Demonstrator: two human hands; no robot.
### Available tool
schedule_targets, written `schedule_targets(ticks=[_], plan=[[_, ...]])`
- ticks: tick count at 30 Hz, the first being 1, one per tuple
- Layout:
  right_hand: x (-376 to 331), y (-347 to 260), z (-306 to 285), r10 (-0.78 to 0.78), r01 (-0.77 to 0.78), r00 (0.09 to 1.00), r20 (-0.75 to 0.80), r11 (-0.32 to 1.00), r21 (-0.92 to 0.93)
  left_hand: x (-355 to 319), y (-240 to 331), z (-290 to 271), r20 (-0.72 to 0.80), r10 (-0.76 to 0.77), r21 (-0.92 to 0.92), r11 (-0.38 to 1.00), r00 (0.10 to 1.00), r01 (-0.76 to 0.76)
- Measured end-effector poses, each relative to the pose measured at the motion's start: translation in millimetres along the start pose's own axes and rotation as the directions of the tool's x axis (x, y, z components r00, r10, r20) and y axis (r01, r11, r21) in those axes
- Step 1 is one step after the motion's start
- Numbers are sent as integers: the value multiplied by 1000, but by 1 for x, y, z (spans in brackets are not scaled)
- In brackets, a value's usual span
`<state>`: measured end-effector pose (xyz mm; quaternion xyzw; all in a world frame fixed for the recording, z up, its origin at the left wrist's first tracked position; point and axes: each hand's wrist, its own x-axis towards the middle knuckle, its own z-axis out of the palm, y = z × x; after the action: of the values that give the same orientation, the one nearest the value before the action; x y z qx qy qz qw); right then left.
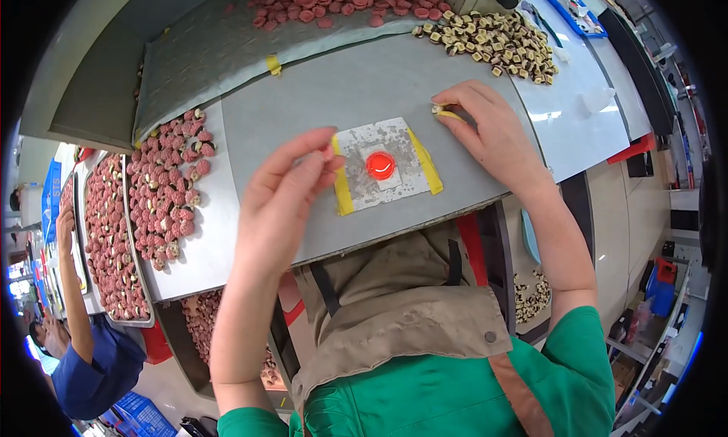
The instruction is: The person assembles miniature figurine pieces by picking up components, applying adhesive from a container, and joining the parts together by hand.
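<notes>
My left hand is closed in a pinch on a small pink piece, mostly hidden by the fingers, just left of the taped white plate. A glossy, bright red round spot sits in the middle of that plate, with yellow tape strips along its sides. Farther right, my right hand pinches a small cream-and-dark piece between thumb and fingertips, above the grey worktop. It looks like the pieces in the cream-and-dark pile behind it.
Pink scalloped cups are heaped at the back on a grey padded sheet. Pink-and-cream pieces lie at the left beside a filled metal tray. A blue tray is far right. Another person works at the left.
</notes>
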<state>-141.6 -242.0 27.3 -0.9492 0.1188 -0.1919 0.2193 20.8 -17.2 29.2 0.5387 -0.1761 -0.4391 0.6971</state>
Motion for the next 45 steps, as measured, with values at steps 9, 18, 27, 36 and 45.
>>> schedule_targets(ticks=[9,18,27,36,45], plan=[[10,-20,0,221,-227,970,103,972,54,-20,-33,-7,134,20,-490,870,991,49],[10,-76,23,-128,104,980,150,982,155,-26,-31,-2,-7,10,-486,874,1000,-12],[9,-73,41,-225,216,966,130,973,76,-23,-41,-15,116,101,-562,827,988,-19],[10,-75,41,-220,226,968,117,973,-39,-22,-39,-15,98,49,-580,814,994,18],[10,-74,41,-251,257,963,98,965,-54,-21,-40,-18,124,40,-559,829,991,37]])
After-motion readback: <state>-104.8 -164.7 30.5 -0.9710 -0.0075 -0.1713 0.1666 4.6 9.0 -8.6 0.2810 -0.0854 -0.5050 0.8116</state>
